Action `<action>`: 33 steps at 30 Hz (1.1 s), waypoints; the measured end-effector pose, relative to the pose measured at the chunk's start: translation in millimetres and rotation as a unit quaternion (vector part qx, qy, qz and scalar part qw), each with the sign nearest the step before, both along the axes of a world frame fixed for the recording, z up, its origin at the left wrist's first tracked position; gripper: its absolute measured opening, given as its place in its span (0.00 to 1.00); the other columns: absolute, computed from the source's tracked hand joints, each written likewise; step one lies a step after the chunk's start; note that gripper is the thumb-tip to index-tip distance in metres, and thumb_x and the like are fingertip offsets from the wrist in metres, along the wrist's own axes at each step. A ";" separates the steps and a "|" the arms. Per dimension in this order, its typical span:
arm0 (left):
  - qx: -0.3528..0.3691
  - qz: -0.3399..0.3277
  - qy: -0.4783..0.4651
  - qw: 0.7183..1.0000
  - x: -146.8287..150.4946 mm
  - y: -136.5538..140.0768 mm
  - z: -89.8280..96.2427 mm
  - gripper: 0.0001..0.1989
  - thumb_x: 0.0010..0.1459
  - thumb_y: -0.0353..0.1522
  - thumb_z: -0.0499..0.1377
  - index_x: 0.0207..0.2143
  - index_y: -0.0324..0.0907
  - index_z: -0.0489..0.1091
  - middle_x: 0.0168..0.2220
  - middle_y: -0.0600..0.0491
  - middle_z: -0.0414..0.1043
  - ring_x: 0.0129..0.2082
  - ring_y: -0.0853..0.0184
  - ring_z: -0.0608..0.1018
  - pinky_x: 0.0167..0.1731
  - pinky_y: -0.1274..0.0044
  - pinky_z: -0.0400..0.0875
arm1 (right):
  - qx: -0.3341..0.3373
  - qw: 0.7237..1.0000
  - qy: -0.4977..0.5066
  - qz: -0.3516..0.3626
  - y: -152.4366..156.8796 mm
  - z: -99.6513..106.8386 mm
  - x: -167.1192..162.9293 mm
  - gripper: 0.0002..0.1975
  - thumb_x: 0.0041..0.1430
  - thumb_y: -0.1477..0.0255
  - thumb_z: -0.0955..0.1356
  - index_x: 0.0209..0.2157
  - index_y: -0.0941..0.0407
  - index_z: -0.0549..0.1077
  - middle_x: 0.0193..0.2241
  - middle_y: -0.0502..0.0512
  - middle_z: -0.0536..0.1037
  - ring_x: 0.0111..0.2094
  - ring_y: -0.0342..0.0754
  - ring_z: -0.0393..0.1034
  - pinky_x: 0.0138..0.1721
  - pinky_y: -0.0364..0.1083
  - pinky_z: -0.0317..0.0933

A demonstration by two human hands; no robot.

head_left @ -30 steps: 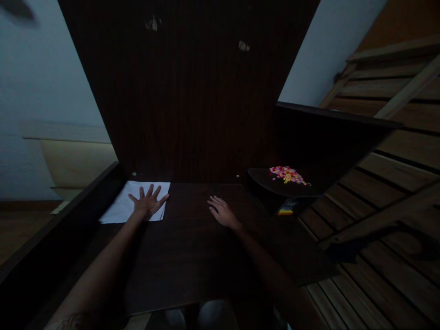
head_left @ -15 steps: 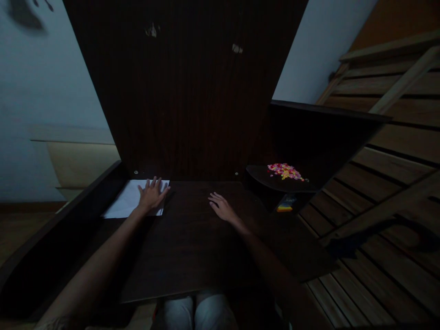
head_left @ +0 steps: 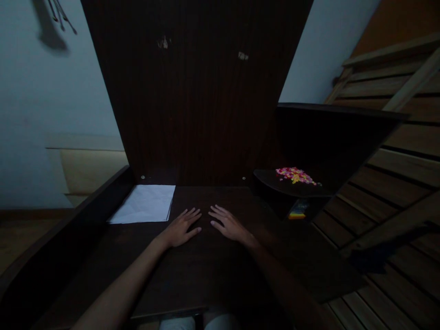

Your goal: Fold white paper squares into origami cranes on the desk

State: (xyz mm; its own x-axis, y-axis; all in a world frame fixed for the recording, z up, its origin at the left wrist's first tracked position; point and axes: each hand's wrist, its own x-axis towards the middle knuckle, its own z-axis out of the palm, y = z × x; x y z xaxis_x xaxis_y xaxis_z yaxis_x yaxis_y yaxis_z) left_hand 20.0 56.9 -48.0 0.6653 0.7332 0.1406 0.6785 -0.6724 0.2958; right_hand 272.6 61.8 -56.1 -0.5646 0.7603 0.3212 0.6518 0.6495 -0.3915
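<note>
My left hand (head_left: 182,228) lies palm down on the dark wooden desk (head_left: 206,270), fingers spread, holding nothing. Just right of it, my right hand (head_left: 227,223) rests open on the same desktop, also palm down. A small gap separates the two hands. Beyond my left hand, at the back left of the desk, is a small stack of white paper sheets (head_left: 146,203), which neither hand touches.
On a low rounded shelf (head_left: 271,181) at the back right lies a heap of small pink, red and yellow pieces (head_left: 296,174). A rainbow-edged item (head_left: 296,214) sits beneath. A raised side panel (head_left: 68,243) borders the left; wooden slats (head_left: 405,169) stand right.
My left hand has left the paper and moved right and nearer to me, onto the desktop. My right hand is slightly nearer to me. The view has shifted a little.
</note>
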 end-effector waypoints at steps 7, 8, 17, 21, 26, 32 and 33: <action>-0.003 0.007 -0.005 1.000 -11.2 1.2 0.1 0.31 0.64 0.49 0.45 0.65 0.45 0.52 0.66 0.46 0.49 0.67 0.60 0.51 0.64 0.61 0.46 | -0.038 0.999 -0.020 -0.008 -1.9 4.2 -1.0 0.27 0.64 0.57 0.60 0.60 0.54 0.63 0.63 0.58 0.59 0.66 0.53 0.48 0.65 0.56 0.45; -0.006 0.008 -0.006 1.000 -10.3 0.8 1.0 0.31 0.64 0.49 0.45 0.65 0.45 0.52 0.66 0.46 0.49 0.67 0.60 0.51 0.64 0.61 0.46 | -0.040 0.999 -0.022 -0.007 -2.4 5.4 -1.3 0.27 0.64 0.57 0.60 0.60 0.54 0.63 0.63 0.58 0.58 0.66 0.53 0.47 0.65 0.56 0.44; -0.020 0.013 -0.005 1.000 -8.3 -0.5 7.3 0.32 0.64 0.49 0.44 0.64 0.43 0.53 0.66 0.45 0.50 0.67 0.59 0.50 0.64 0.60 0.44 | -0.060 0.998 -0.028 -0.010 -5.0 7.5 1.4 0.27 0.65 0.56 0.59 0.62 0.53 0.61 0.65 0.58 0.55 0.66 0.52 0.45 0.66 0.57 0.41; -0.025 0.023 0.007 0.999 -7.6 0.4 7.0 0.33 0.64 0.50 0.44 0.64 0.41 0.54 0.66 0.44 0.50 0.67 0.58 0.51 0.64 0.61 0.45 | -0.059 0.998 -0.031 -0.011 -7.2 6.7 1.4 0.28 0.65 0.56 0.59 0.62 0.53 0.61 0.64 0.58 0.56 0.66 0.53 0.45 0.66 0.57 0.41; -0.020 0.022 0.010 1.000 -6.5 -0.4 7.8 0.33 0.64 0.50 0.44 0.64 0.41 0.53 0.66 0.44 0.49 0.67 0.58 0.50 0.64 0.61 0.44 | -0.057 0.998 -0.030 -0.017 -7.2 6.7 0.0 0.28 0.65 0.56 0.59 0.61 0.54 0.62 0.64 0.59 0.57 0.66 0.53 0.46 0.65 0.57 0.41; -0.020 0.020 0.001 1.000 -6.4 -1.6 9.1 0.32 0.64 0.50 0.44 0.64 0.42 0.53 0.66 0.44 0.49 0.67 0.59 0.50 0.63 0.61 0.44 | -0.048 0.998 -0.021 -0.018 -5.3 2.8 0.2 0.26 0.65 0.58 0.59 0.61 0.53 0.62 0.64 0.58 0.57 0.66 0.52 0.47 0.65 0.58 0.42; -0.020 0.020 0.001 1.000 -6.4 -1.7 9.3 0.32 0.64 0.50 0.44 0.64 0.42 0.53 0.66 0.44 0.49 0.67 0.59 0.50 0.64 0.61 0.44 | -0.047 0.999 -0.020 -0.018 -5.0 2.2 0.3 0.26 0.65 0.58 0.59 0.61 0.53 0.62 0.64 0.58 0.57 0.66 0.52 0.47 0.65 0.58 0.42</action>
State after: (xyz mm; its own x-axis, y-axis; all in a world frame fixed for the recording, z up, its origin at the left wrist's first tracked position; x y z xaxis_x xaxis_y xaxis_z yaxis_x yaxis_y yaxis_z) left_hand 13.6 55.2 -38.7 0.6351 0.7647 0.1095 0.7056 -0.6319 0.3207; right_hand 272.8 56.8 -53.8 -0.5478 0.8055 0.2260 0.6898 0.5877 -0.4228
